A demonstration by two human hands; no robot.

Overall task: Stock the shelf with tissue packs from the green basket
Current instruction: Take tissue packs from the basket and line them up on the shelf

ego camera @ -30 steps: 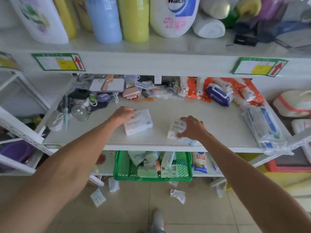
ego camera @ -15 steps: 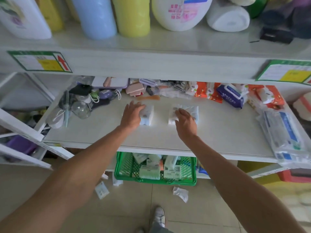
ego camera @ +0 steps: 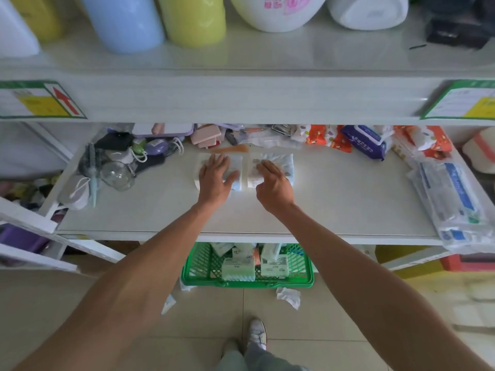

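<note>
Slid back from the shelf's [ego camera: 334,204] front edge to its rear middle, now touching side by side. Pressing left tissue pack [ego camera: 237,167] with flat, spread left hand [ego camera: 215,178]; resting bent-fingered right hand [ego camera: 273,187] on right tissue pack [ego camera: 281,162], grip unclear. Probably placed; more waiting in green basket [ego camera: 203,266] below.

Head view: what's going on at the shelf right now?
A person is stocking the shelf. The left hand presses flat on one tissue pack. The right hand has bent fingers on a second pack right beside it, though whether it grips is unclear. Both packs lie toward the back of the shelf. The green basket on the floor below holds more packs.
</note>
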